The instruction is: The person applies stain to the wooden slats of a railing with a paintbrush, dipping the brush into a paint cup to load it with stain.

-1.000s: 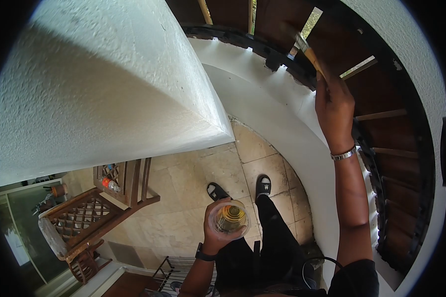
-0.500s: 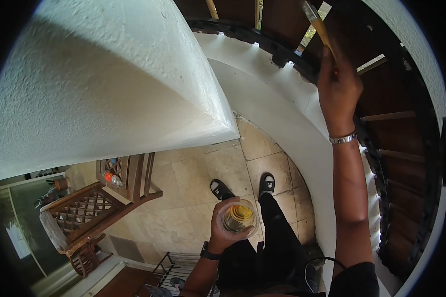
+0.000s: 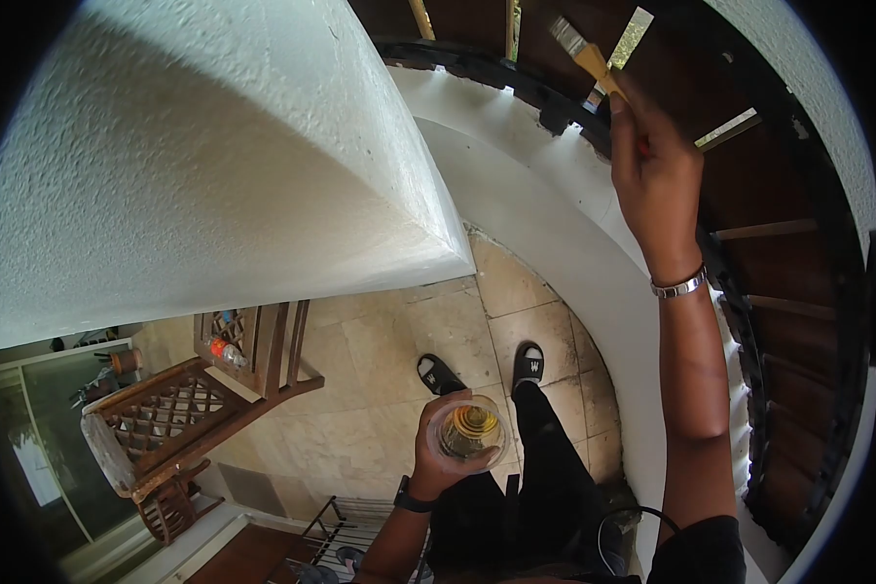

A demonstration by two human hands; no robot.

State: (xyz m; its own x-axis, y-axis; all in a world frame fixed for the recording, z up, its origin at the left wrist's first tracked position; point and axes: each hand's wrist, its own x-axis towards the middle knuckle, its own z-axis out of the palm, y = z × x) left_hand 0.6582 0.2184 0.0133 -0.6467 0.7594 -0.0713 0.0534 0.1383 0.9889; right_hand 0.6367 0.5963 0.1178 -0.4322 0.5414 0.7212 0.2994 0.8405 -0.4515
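Observation:
My right hand (image 3: 657, 185) is raised at the upper right, its fingers closed round the wooden handle of a paintbrush (image 3: 591, 58). The bristles point up and left, in front of the dark wooden slats (image 3: 642, 63). Low in front of my body, my left hand (image 3: 438, 457) is wrapped round a clear plastic cup (image 3: 469, 431). Yellowish liquid shows inside the cup, seen from above. A black curved metal rim (image 3: 555, 115) runs along the slats, close to my right hand.
A white textured wall corner (image 3: 263, 175) juts in from the left. A curved white ledge (image 3: 555, 229) follows the slats. Below are a tiled floor (image 3: 360, 360), a wooden lattice chair (image 3: 180, 414) and a metal rack (image 3: 336, 530). A bottle (image 3: 226, 350) lies on wooden furniture.
My right hand has shifted slightly left and down, and the paintbrush has tilted further to the left. My left hand keeps the cup in nearly the same place.

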